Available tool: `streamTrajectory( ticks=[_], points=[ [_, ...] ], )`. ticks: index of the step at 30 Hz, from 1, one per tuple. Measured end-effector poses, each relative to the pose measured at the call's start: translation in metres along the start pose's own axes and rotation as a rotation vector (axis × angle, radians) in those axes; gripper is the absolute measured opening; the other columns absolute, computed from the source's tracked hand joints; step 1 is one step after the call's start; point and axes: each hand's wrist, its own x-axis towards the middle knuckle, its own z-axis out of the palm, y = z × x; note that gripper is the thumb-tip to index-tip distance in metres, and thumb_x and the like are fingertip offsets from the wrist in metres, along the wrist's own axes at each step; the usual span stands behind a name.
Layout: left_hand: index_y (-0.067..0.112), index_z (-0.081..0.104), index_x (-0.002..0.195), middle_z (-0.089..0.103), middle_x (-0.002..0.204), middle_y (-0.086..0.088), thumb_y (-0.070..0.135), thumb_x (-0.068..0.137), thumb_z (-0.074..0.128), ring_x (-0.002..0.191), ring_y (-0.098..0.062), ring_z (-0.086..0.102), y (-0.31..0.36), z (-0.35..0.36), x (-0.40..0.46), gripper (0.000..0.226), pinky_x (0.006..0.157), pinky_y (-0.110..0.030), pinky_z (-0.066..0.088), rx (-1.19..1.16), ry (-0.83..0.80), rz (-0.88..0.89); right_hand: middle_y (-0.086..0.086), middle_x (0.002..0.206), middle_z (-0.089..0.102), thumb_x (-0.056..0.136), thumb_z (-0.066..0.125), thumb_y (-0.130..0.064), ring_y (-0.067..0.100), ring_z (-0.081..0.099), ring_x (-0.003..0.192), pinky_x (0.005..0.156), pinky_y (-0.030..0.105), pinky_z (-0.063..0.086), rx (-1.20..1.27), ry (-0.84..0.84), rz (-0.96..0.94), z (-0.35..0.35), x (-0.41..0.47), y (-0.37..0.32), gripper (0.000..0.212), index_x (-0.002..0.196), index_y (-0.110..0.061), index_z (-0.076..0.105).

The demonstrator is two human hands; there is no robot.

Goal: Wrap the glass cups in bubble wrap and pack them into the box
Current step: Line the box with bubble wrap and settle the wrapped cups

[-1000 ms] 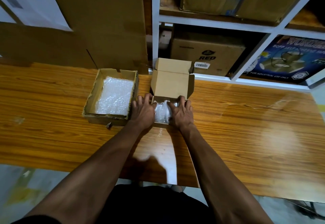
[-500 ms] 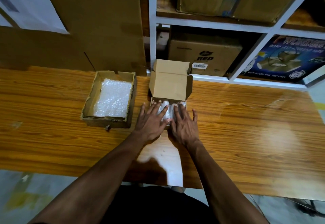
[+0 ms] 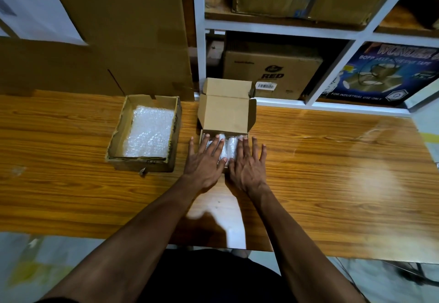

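Wooden table (image 3: 332,160): both flat palms, left hand (image 3: 206,160) and right hand (image 3: 247,163), are pressing wrapped cups (image 3: 231,147) lying lengthwise away inside box (image 3: 226,115).

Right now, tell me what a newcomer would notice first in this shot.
First, the two hands laid flat with spread fingers, left hand and right hand, on the bubble-wrapped cups in the small open box at the table's middle. Next, just left of it, the open cardboard tray lined with bubble wrap. Behind, white shelves hold cartons.
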Motion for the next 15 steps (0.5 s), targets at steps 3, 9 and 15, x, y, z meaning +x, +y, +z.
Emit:
streamTrajectory(
  ticks=[3, 9, 15],
  points=[
    [0.026, 0.002, 0.169, 0.0, 0.177, 0.005, 0.057, 0.107, 0.009, 0.163, -0.026, -0.009, 0.001, 0.001, 0.002, 0.069, 0.124, -0.064, -0.013, -0.013, -0.012, -0.01, 0.014, 0.174, -0.004, 0.107, 0.015, -0.049, 0.035, -0.019, 0.158, 0.124, 0.063, -0.013, -0.043, -0.01, -0.015, -0.002, 0.003, 0.002, 0.074, 0.166, -0.007, -0.002],
    [0.026, 0.008, 0.169, 0.001, 0.177, 0.008, 0.051, 0.109, 0.019, 0.162, -0.028, -0.004, 0.005, -0.006, 0.002, 0.065, 0.122, -0.064, 0.011, -0.047, -0.052, -0.041, 0.017, 0.173, -0.007, 0.104, 0.029, -0.058, 0.039, -0.019, 0.158, 0.123, 0.066, -0.013, -0.12, -0.109, -0.047, -0.007, 0.009, 0.004, 0.089, 0.164, -0.003, -0.007],
    [0.027, 0.016, 0.168, 0.008, 0.176, 0.009, 0.049, 0.11, 0.025, 0.162, -0.028, 0.0, 0.005, -0.018, 0.003, 0.063, 0.115, -0.058, 0.022, -0.016, -0.054, -0.039, 0.018, 0.174, 0.004, 0.104, 0.049, -0.051, 0.043, -0.015, 0.158, 0.121, 0.066, -0.011, -0.135, -0.134, -0.008, -0.015, 0.017, 0.004, 0.093, 0.164, -0.002, -0.002]
  ],
)
